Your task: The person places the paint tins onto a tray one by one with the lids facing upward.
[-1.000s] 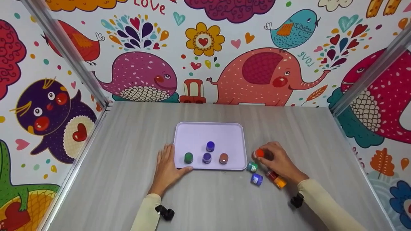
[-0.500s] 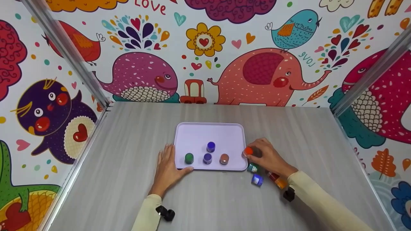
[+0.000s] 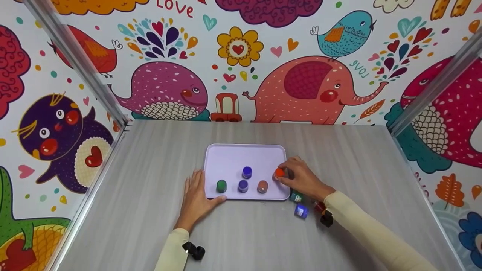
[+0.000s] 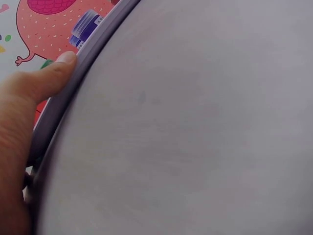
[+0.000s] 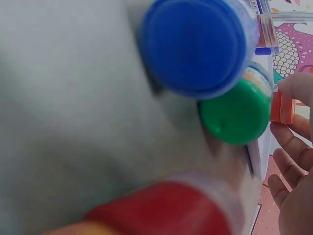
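Note:
My right hand (image 3: 305, 181) pinches a small paint jar with an orange-red cap (image 3: 279, 172) over the right side of a lilac tray (image 3: 226, 156). In the right wrist view, thumb and fingers meet at that cap (image 5: 283, 108). My left hand (image 3: 195, 205) rests along the tray's left edge, fingers straight, thumb on the front rim. Inside the tray stand a green jar (image 3: 221, 186), a violet-blue jar (image 3: 243, 186) and a brown jar (image 3: 262, 186) along the front, with a blue-capped jar (image 3: 247, 172) behind them.
Right of the tray, a green-capped jar (image 3: 296, 197), a blue jar (image 3: 301, 211) and a red jar (image 3: 319, 206) lie on the grey wood-patterned table (image 3: 241, 241); the right forearm partly hides the red one. Cartoon-printed walls (image 3: 169, 90) enclose the back and sides.
My right hand has carried the orange-red-capped jar leftward from beside the tray to over its right side. The left hand and the jars in the tray have stayed put.

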The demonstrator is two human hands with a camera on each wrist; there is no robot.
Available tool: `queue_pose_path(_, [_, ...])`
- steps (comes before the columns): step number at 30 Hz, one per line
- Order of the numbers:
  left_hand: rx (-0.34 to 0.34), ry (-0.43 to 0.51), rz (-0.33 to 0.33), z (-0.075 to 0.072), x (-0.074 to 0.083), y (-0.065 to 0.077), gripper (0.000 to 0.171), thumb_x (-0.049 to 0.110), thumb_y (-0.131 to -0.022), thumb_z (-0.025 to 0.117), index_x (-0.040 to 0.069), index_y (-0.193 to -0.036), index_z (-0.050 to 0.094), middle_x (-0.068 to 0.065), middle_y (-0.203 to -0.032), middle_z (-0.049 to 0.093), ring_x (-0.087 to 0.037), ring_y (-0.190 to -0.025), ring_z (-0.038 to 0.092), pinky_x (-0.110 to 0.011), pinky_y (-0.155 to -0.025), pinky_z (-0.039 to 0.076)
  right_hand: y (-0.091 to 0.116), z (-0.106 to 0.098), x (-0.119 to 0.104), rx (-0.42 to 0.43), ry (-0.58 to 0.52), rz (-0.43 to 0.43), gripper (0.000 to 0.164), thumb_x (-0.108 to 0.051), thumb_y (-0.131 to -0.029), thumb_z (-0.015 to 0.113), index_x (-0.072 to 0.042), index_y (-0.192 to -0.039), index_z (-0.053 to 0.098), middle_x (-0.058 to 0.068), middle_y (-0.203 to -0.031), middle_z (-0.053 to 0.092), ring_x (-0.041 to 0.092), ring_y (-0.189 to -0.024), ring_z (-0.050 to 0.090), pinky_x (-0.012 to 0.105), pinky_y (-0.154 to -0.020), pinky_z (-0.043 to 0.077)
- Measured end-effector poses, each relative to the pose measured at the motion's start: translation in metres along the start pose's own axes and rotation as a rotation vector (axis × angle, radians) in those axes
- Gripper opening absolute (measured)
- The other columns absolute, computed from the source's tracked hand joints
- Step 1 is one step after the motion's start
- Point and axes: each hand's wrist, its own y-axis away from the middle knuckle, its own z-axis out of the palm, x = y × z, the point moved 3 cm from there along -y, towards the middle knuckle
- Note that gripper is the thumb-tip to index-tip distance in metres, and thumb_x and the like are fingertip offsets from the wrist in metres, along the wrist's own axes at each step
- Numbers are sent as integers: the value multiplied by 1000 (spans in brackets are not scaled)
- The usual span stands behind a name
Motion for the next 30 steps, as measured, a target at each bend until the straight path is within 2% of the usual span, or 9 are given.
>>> queue_pose_path(5, [2, -1, -13, -1, 0, 0, 131, 65, -80, 90, -9, -169, 29, -33, -173, 33, -48, -166, 18, -62, -136, 3, -11, 3, -7, -18, -17, 11, 37, -28, -98, 87, -20, -132, 78, -4, -124, 62, 22, -120, 55, 43, -104, 59])
queue_pose_path(10, [7, 1, 5, 0, 1, 0, 130, 64, -79, 91, -9, -168, 30, -33, -171, 36, -50, -166, 21, -63, -136, 4, -18, 6, -10, -26, -13, 13, 34, -26, -97, 87, -20, -130, 78, -4, -124, 62, 20, -121, 55, 45, -110, 57])
queue_pose_path(18, [27, 14, 18, 2, 0, 3, 127, 61, -79, 93, -8, -167, 33, -31, -169, 40, -51, -164, 24, -66, -135, 6, -27, 18, -11, -39, 16, -36, 32, -25, -97, 88, -15, -127, 80, -2, -118, 64, 20, -116, 55, 43, -104, 57])
queue_pose_path(24, [0, 10, -12, 3, 0, 4, 129, 64, -80, 91, -9, -168, 30, -33, -172, 35, -50, -166, 20, -64, -136, 4, -29, 25, -14, -62, 0, -25, 33, -24, -98, 87, -15, -128, 79, -4, -118, 61, 19, -115, 53, 42, -104, 55])
queue_pose_path(30, [6, 10, -12, 1, 3, 1, 129, 64, -81, 91, -8, -168, 30, -33, -172, 34, -50, -166, 20, -63, -136, 4, -33, 25, -16, -53, 28, -44, 37, -29, -99, 86, -14, -132, 78, -4, -117, 63, 18, -114, 54, 43, -103, 55])
